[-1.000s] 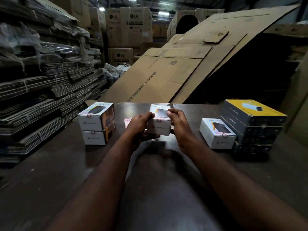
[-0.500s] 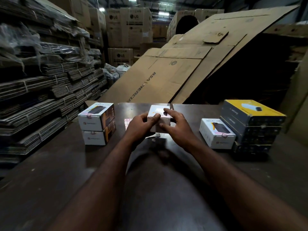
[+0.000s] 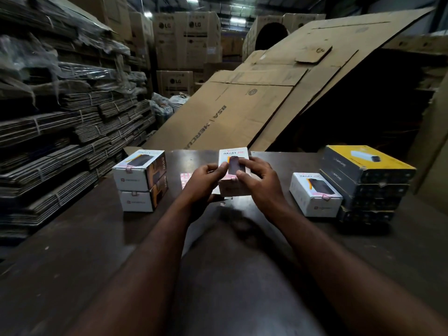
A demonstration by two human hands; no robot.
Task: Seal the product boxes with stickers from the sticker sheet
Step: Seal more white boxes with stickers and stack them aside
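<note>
A white product box (image 3: 233, 158) stands at the middle of the dark table (image 3: 72, 251), its printed top face tilted toward me. My left hand (image 3: 202, 181) grips its left side, thumb on the top face. My right hand (image 3: 259, 180) holds the right side, fingers curled over the top and thumb near the front edge, where a pink sticker (image 3: 229, 177) shows. The pink sticker sheet (image 3: 185, 178) lies flat just left of my left hand, partly hidden by it.
Two white boxes (image 3: 140, 180) are stacked at the left. One white box (image 3: 315, 194) lies at the right beside a stack of dark boxes with a yellow top (image 3: 366, 180). Large cardboard sheets (image 3: 242, 105) lean behind the table; bundled cardboard (image 3: 60, 129) fills the left.
The box has been turned and tilted so its printed top faces me. Both hands shifted their hold, with the fingers now over the top face.
</note>
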